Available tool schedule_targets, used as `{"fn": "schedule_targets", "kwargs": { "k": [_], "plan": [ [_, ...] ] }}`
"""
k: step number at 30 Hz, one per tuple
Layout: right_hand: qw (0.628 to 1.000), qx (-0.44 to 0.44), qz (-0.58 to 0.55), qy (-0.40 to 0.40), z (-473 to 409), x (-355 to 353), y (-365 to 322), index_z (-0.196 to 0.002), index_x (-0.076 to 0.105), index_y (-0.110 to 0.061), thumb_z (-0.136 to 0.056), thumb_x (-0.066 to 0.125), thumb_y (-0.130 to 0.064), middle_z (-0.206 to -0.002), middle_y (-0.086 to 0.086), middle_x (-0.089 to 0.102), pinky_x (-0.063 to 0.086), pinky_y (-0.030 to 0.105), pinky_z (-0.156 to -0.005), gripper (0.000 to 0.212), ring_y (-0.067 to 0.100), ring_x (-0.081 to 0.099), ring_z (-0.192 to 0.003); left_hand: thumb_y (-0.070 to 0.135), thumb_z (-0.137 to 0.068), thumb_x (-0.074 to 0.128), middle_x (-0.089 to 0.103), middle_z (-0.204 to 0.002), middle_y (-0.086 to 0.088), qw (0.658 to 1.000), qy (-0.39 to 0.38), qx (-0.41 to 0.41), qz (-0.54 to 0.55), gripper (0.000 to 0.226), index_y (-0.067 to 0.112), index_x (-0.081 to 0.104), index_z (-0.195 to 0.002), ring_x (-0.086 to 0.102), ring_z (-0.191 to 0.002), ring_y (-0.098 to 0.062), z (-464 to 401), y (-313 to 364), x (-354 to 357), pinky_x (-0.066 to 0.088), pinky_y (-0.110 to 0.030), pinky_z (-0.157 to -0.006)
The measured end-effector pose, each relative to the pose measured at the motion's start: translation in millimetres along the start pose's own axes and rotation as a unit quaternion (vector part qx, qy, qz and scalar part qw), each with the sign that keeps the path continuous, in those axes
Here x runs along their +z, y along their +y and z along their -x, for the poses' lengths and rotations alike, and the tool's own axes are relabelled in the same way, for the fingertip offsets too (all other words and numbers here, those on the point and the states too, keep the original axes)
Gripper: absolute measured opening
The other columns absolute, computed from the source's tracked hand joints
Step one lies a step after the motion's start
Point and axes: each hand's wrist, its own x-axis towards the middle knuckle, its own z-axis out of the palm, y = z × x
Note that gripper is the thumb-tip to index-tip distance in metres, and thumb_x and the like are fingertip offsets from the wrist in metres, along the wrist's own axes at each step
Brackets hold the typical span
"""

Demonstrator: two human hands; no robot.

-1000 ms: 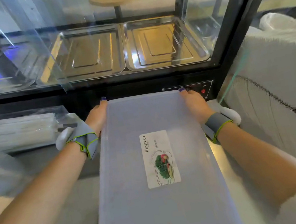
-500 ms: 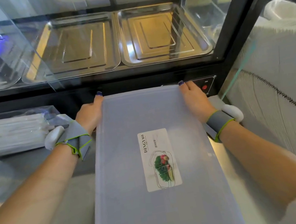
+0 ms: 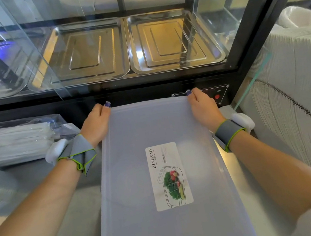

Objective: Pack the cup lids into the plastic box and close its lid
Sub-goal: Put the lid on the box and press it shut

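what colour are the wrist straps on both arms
Grey with bright green edging, seen in the head view on the left wrist strap and right wrist strap.

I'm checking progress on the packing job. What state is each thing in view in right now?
plastic box lid: lying flat over the box, label up.
left hand: gripping the lid's far left corner.
right hand: gripping the lid's far right corner.
steel trays: empty, behind glass.
straws: wrapped, lying flat at left.

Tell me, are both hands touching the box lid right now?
Touching. The head view shows the left hand and right hand gripping the far corners of the lid, fingers curled over its edge.
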Motion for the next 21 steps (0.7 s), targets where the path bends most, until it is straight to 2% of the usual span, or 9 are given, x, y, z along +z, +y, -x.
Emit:
{"fn": "schedule_targets", "kwargs": {
  "k": [2,4,8,11,15,17,19,21],
  "plan": [
    [1.0,0.0,-0.005,0.004,1,0,0,-0.079,0.039,-0.012,-0.1,0.028,-0.029,-0.076,0.006,0.047,0.019,0.032,-0.049,0.029,0.025,0.041,-0.081,0.033,-0.098,0.029,0.046,-0.088,-0.016,1.0,-0.005,0.015,-0.01,0.04,0.017,0.027,-0.061,0.05,-0.099,-0.04,-1,-1,-1,0.023,-0.03,-0.068],
    [1.0,0.005,-0.016,0.0,1,1,1,-0.081,0.04,-0.012,-0.099,0.029,-0.03,-0.074,0.004,0.045,0.024,0.029,-0.05,0.028,0.025,0.042,-0.081,0.031,-0.099,0.029,0.045,-0.087,-0.017,1.0,-0.003,0.022,-0.01,0.041,0.018,0.023,-0.06,0.048,-0.092,-0.039,-1,-2,0,0.022,-0.032,-0.067],
    [0.999,0.017,-0.033,-0.007,-1,2,2,-0.081,0.039,-0.011,-0.099,0.031,-0.03,-0.067,-0.003,0.04,0.025,0.024,-0.051,0.027,0.024,0.042,-0.082,0.031,-0.098,0.031,0.043,-0.08,-0.017,1.0,0.004,0.025,0.016,0.041,0.018,0.023,-0.06,0.04,-0.08,-0.031,-3,-5,4,0.023,-0.032,-0.068],
    [0.999,0.02,-0.04,-0.007,-1,3,2,-0.085,0.039,-0.01,-0.099,0.031,-0.029,-0.067,-0.002,0.04,0.025,0.023,-0.05,0.025,0.023,0.041,-0.08,0.028,-0.098,0.034,0.037,-0.064,-0.006,0.999,0.005,0.022,0.043,0.041,0.018,0.023,-0.059,0.039,-0.078,-0.027,-4,-7,5,0.025,-0.032,-0.068],
    [0.999,0.017,-0.037,0.005,1,3,2,-0.086,0.04,-0.011,-0.099,0.032,-0.029,-0.084,0.009,0.048,0.026,0.025,-0.052,0.024,0.025,0.043,-0.083,0.025,-0.097,0.037,0.036,-0.063,-0.003,0.998,0.018,0.006,0.057,0.042,0.016,0.025,-0.058,0.038,-0.078,-0.025,-3,-7,6,0.025,-0.029,-0.068],
    [0.999,0.017,-0.038,0.009,2,3,1,-0.086,0.041,-0.012,-0.099,0.031,-0.03,-0.089,0.011,0.049,0.027,0.028,-0.055,0.024,0.027,0.045,-0.087,0.028,-0.097,0.037,0.043,-0.072,-0.009,0.998,0.024,-0.003,0.055,0.041,0.016,0.026,-0.059,0.042,-0.082,-0.028,-1,-5,6,0.026,-0.029,-0.07],
    [0.999,0.027,-0.041,0.003,4,2,-2,-0.089,0.042,-0.013,-0.099,0.03,-0.031,-0.095,0.015,0.052,0.03,0.03,-0.069,0.024,0.032,0.048,-0.098,0.034,-0.097,0.035,0.052,-0.093,-0.021,0.999,0.024,-0.021,0.04,0.041,0.018,0.027,-0.06,0.049,-0.095,-0.037,4,0,5,0.028,-0.032,-0.073],
    [0.998,0.054,-0.043,-0.007,7,0,-5,-0.1,0.047,-0.012,-0.098,0.027,-0.037,-0.113,0.021,0.055,0.034,0.035,-0.08,0.032,0.037,0.047,-0.114,0.039,-0.096,0.034,0.056,-0.115,-0.028,0.998,0.031,-0.048,0.023,0.037,0.017,0.036,-0.066,0.05,-0.112,-0.04,10,6,1,0.035,-0.035,-0.082]
  ]
}}
